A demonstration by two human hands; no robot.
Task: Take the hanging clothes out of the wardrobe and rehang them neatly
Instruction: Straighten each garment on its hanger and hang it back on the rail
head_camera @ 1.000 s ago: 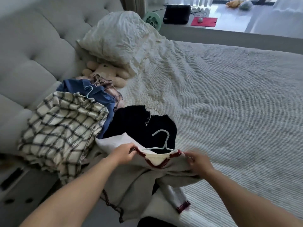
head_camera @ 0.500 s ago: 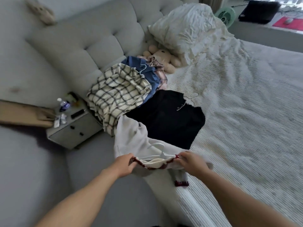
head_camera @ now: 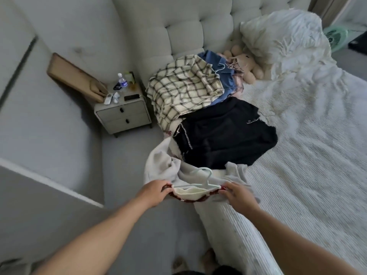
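A grey-white sweater (head_camera: pixel 162 165) with a red-trimmed cream collar lies over the bed's near corner, on a pale hanger (head_camera: pixel 204 178) whose hook points away from me. My left hand (head_camera: pixel 154 192) grips the left shoulder of the sweater at the collar. My right hand (head_camera: pixel 237 197) grips the right shoulder. Behind it on the bed lie a black garment (head_camera: pixel 224 135), a cream plaid shirt (head_camera: pixel 184 90) and a blue garment (head_camera: pixel 222 76), the blue one with a hanger hook showing.
A white ribbed bedspread (head_camera: pixel 307 175) covers the bed. A pillow (head_camera: pixel 282 40) and a plush toy (head_camera: pixel 246 64) sit by the tufted headboard (head_camera: pixel 178 26). A small nightstand (head_camera: pixel 123 114) with a bottle and small items stands left of the bed on grey floor.
My view has pulled back and swung left, bringing the nightstand and floor into sight. Both hands keep their hold on the sweater's shoulders, which now sits at the bed's corner.
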